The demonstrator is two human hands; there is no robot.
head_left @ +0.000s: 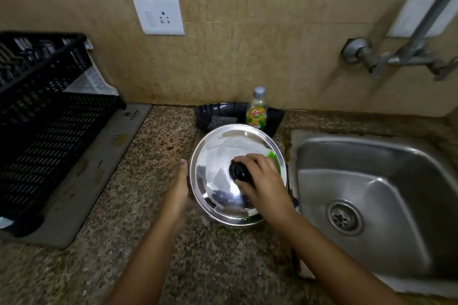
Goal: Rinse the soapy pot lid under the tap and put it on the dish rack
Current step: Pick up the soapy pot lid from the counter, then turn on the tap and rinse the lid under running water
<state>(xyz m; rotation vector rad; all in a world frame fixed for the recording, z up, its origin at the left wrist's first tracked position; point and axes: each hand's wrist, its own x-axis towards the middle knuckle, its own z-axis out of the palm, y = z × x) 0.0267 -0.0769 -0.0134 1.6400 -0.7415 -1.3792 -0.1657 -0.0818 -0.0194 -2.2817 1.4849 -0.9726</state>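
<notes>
**Lid in hand, tap waiting**

Centre frame, the pot lid (238,173) sits on the granite counter (138,205) just left of the sink (371,181). Right hand (262,181) has fingers curled tight round the black knob (240,172); that's the sensible hold. Left hand (177,193) flat, fingers together, braced beside the rim. Stiff steel, probably light, likely slick with soap. It's shiny, domed, streaked with pale film. Tap (406,57) upper right, dish rack (44,119) far left.
</notes>
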